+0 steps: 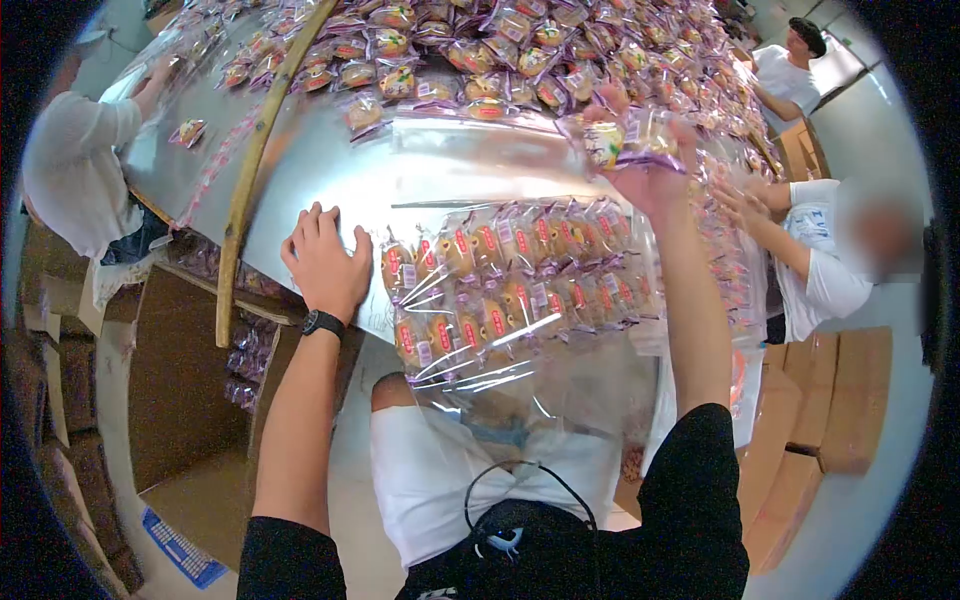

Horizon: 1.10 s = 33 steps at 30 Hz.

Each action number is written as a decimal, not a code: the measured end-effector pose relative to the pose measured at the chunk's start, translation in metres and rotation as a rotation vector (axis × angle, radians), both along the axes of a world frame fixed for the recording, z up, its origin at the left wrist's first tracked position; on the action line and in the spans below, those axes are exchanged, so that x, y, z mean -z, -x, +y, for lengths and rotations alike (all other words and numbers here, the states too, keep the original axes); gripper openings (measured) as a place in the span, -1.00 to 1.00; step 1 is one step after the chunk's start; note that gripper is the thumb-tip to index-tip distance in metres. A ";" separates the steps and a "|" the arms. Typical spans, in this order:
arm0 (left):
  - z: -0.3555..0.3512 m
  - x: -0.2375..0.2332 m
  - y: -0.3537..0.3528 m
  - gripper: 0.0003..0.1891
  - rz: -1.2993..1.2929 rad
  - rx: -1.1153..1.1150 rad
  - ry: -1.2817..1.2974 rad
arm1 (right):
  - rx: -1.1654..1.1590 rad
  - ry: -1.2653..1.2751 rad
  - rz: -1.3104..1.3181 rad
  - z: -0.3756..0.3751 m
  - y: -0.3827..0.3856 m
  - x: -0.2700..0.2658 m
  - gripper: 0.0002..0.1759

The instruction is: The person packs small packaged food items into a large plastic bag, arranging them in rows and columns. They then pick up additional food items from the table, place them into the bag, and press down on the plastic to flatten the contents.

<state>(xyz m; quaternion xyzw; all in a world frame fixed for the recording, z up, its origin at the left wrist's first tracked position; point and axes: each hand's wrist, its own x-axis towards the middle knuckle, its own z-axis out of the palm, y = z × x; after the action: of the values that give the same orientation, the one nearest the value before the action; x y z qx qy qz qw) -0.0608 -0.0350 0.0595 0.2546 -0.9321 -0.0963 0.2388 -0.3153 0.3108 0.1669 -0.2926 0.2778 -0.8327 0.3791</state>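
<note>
My left hand [328,262] lies on the metal table [345,170] with its fingers spread, just left of a clear plastic bag [540,372]. Inside the bag, two rows of individually wrapped cakes [485,245] lie side by side. The bag's loose end hangs over the table's front edge. Above the bag's far right corner, my right hand [650,187] is raised and closed around a few wrapped cakes [640,140] in purple-edged wrappers, somewhat blurred.
A heap of wrapped cakes [480,60] covers the far side of the table. A wooden strip [250,190] runs along the left. Co-workers stand at left [85,170], right [820,250] and far right [790,80]. Cardboard boxes [190,390] stand below on both sides.
</note>
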 end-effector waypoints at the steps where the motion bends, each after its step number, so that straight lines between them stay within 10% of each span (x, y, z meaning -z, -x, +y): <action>1: 0.000 0.000 0.000 -0.51 0.002 -0.002 -0.002 | -0.007 0.006 0.046 -0.003 -0.015 -0.008 0.10; 7: -0.001 0.003 0.000 -0.51 0.008 -0.015 0.062 | 0.278 -0.148 0.215 -0.001 -0.060 -0.033 0.05; 9: -0.002 0.004 0.000 -0.51 0.017 -0.012 0.085 | 0.515 -0.247 0.080 0.037 -0.018 0.031 0.02; 16: -0.004 0.007 0.001 -0.49 0.021 -0.002 0.018 | 0.785 -0.563 0.120 0.096 -0.055 0.053 -0.54; 27: -0.015 0.018 -0.007 -0.50 0.151 0.087 0.064 | 0.174 -0.813 0.585 0.086 -0.346 -0.021 -0.06; 30: -0.001 -0.002 -0.021 -0.56 0.424 0.080 -0.618 | 0.361 -1.200 0.792 0.089 -0.373 -0.007 -0.10; 33: 0.086 -0.091 -0.112 -0.61 0.413 0.486 -0.667 | 0.436 -1.442 0.994 0.070 -0.397 -0.002 -0.12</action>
<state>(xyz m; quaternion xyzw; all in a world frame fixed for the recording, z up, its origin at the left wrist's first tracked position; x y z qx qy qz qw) 0.0511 0.0507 0.1506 0.0671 -0.8157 -0.4930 0.2951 0.0815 0.3808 0.1688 -0.2508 0.9137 -0.2874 0.1404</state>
